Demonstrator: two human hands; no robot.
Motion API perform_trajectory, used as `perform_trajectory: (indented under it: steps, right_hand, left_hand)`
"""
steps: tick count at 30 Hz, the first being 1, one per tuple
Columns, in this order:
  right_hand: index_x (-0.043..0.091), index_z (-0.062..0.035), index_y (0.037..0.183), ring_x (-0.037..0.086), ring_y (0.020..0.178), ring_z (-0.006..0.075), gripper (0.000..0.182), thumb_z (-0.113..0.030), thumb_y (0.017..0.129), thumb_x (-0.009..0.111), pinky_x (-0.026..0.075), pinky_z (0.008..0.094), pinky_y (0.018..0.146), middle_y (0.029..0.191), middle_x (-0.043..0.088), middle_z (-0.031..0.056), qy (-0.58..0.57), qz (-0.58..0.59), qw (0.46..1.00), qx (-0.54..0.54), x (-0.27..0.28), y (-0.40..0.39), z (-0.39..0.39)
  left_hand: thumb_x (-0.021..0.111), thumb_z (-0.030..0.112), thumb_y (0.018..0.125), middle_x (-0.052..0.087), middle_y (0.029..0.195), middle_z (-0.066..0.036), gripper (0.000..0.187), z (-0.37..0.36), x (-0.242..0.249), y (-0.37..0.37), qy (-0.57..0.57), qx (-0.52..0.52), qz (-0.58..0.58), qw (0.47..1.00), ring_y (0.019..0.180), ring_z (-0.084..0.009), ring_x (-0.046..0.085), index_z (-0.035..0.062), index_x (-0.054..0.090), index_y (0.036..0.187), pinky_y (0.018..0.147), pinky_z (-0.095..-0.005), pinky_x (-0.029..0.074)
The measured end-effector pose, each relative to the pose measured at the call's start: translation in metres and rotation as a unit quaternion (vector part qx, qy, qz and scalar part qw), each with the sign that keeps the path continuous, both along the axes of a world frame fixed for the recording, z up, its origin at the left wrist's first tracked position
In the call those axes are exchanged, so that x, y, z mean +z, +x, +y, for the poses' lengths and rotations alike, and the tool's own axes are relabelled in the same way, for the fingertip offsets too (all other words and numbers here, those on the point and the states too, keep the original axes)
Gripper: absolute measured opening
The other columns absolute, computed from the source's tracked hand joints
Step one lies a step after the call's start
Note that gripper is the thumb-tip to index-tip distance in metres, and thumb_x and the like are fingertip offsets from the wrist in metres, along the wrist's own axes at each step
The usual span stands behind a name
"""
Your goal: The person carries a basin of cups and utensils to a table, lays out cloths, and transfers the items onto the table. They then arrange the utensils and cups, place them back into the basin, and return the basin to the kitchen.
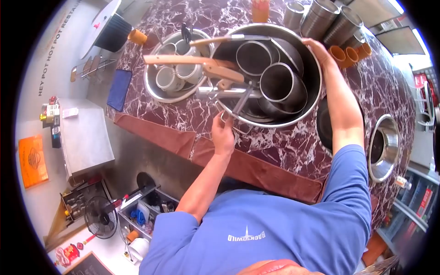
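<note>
A large metal basin [316, 98] stands on the marbled table, full of dark pots [277, 82] and pans with wooden handles [172, 60]. Some handles stick out over its left side. My left hand [222, 135] is closed at the basin's near-left edge, on what looks like its metal loop handle. Around the far-right rim curl the fingers of my right hand [319, 51]; their tips are partly hidden. Beside the basin, on the left, sits a smaller metal basin [150, 85] with several white mugs [167, 79] in it.
Steel canisters [323, 18] and orange cups [351, 56] stand at the far right. A shiny metal bowl [389, 146] and a dark round pan [324, 121] lie right. A folded blue cloth [119, 90] is at the left edge; brown cloth [256, 172] hangs along the near edge.
</note>
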State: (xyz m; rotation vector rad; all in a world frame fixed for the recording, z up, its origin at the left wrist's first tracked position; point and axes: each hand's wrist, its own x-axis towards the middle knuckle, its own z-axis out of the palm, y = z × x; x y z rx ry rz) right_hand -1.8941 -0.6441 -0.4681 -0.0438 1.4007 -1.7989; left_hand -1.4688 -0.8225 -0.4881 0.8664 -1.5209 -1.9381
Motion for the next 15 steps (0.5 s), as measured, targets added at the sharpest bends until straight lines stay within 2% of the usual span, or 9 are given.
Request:
perform_trajectory:
  steps: [1, 2, 3, 7, 8, 10, 11, 12, 15]
  right_hand:
    - [0.068, -0.0019, 0.098, 0.068, 0.069, 0.0241, 0.034, -0.031, 0.081, 0.063, 0.057, 0.0347, 0.069, 0.086, 0.071, 0.0155, -0.025, -0.027, 0.999, 0.008, 0.004, 0.001, 0.005]
    - [0.07, -0.0008, 0.099, 0.069, 0.068, 0.0254, 0.036, -0.032, 0.081, 0.063, 0.058, 0.035, 0.069, 0.087, 0.072, 0.0162, -0.04, -0.109, 0.993, 0.033, 0.041, 0.027, 0.007]
    - [0.07, -0.0003, 0.099, 0.069, 0.069, 0.0257, 0.036, -0.032, 0.082, 0.063, 0.058, 0.0347, 0.069, 0.087, 0.073, 0.0161, -0.048, -0.082, 0.995, 0.025, 0.039, 0.019, 0.015]
    - [0.072, -0.0007, 0.095, 0.07, 0.069, 0.0193, 0.022, -0.02, 0.088, 0.063, 0.059, 0.027, 0.063, 0.085, 0.073, 0.0113, -0.139, -0.068, 0.988, 0.0, 0.095, 0.044, 0.032]
    - [0.072, -0.0015, 0.095, 0.07, 0.07, 0.0177, 0.021, -0.019, 0.09, 0.062, 0.059, 0.0262, 0.063, 0.086, 0.073, 0.0107, -0.198, -0.068, 0.978, 0.019, 0.076, 0.01, 0.05]
    - [0.072, -0.002, 0.097, 0.07, 0.073, 0.0162, 0.022, -0.02, 0.09, 0.062, 0.059, 0.0264, 0.066, 0.088, 0.074, 0.0091, -0.211, -0.062, 0.975, 0.034, 0.105, 0.029, 0.063]
    - [0.069, -0.002, 0.103, 0.07, 0.082, 0.0151, 0.024, -0.02, 0.09, 0.062, 0.058, 0.0266, 0.072, 0.094, 0.073, 0.0083, -0.182, 0.116, 0.972, -0.089, 0.097, 0.029, 0.078]
    - [0.065, -0.0011, 0.111, 0.068, 0.091, 0.0162, 0.028, -0.021, 0.093, 0.059, 0.057, 0.0274, 0.081, 0.1, 0.071, 0.0081, -0.206, -0.026, 0.978, 0.002, 0.12, 0.035, 0.09]
    - [0.063, -0.0007, 0.114, 0.067, 0.095, 0.0174, 0.03, -0.022, 0.093, 0.057, 0.056, 0.0282, 0.084, 0.104, 0.07, 0.0089, -0.198, 0.027, 0.978, -0.057, 0.133, 0.066, 0.158]
  left_hand:
    - [0.061, 0.012, 0.095, 0.061, 0.095, -0.002, 0.032, -0.004, 0.009, 0.006, -0.017, -0.02, -0.027, 0.999, 0.086, -0.0083, 0.055, -0.0025, 0.054, 0.122, 0.076, -0.022, 0.043]
    - [0.061, 0.012, 0.095, 0.059, 0.09, 0.001, 0.028, -0.005, 0.022, 0.008, -0.033, -0.038, -0.051, 0.997, 0.079, -0.0061, 0.052, -0.0013, 0.055, 0.12, 0.07, -0.0207, 0.041]
    - [0.059, 0.011, 0.096, 0.054, 0.083, 0.004, 0.018, -0.002, 0.04, 0.006, -0.019, -0.042, -0.004, 0.999, 0.072, -0.003, 0.045, 0.0021, 0.057, 0.111, 0.063, -0.0188, 0.036]
    - [0.058, 0.01, 0.097, 0.055, 0.085, 0.004, 0.005, -0.005, 0.092, 0.004, 0.009, -0.076, 0.075, 0.994, 0.074, -0.0019, 0.046, 0.007, 0.054, 0.097, 0.063, -0.0182, 0.037]
    - [0.058, 0.01, 0.097, 0.055, 0.085, 0.004, 0.005, -0.006, 0.107, 0.003, 0.009, -0.082, 0.071, 0.994, 0.074, -0.0019, 0.046, 0.007, 0.054, 0.097, 0.063, -0.0182, 0.037]
    - [0.057, 0.01, 0.097, 0.054, 0.086, 0.004, 0.006, -0.004, 0.135, -0.005, 0.004, -0.077, 0.106, 0.991, 0.073, -0.0015, 0.045, 0.007, 0.052, 0.098, 0.062, -0.0183, 0.036]
    - [0.058, 0.011, 0.097, 0.054, 0.085, 0.003, 0.007, -0.006, 0.151, -0.009, -0.004, -0.088, 0.099, 0.991, 0.074, -0.0029, 0.046, 0.0068, 0.052, 0.097, 0.064, -0.0195, 0.038]
    - [0.058, 0.012, 0.097, 0.055, 0.084, 0.002, 0.009, -0.01, 0.164, -0.012, -0.011, -0.099, 0.093, 0.991, 0.074, -0.0043, 0.047, 0.0067, 0.051, 0.096, 0.067, -0.0207, 0.039]
    - [0.058, 0.014, 0.097, 0.055, 0.08, 0.0, 0.01, -0.012, 0.195, -0.041, -0.108, -0.156, 0.113, 0.975, 0.071, -0.0067, 0.049, 0.0063, 0.052, 0.095, 0.065, -0.0225, 0.039]
